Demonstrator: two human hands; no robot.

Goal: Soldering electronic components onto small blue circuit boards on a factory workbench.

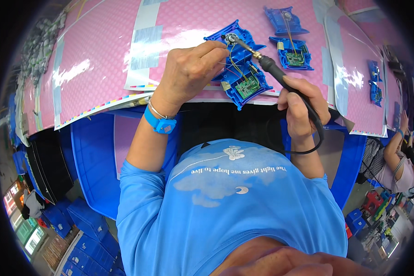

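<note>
Pink patterned bench mat under a blue plastic housing, where the left hand, fingertips pinched together on fine solder wire, feeds the joint just beyond them as the right hand, clenched round a soldering iron, should keep its tip steady there.

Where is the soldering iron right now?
In the head view, the soldering iron is in the right hand, right of centre. Its tip reaches up-left to the blue plastic shell that the left hand steadies on the pink mat.
</note>
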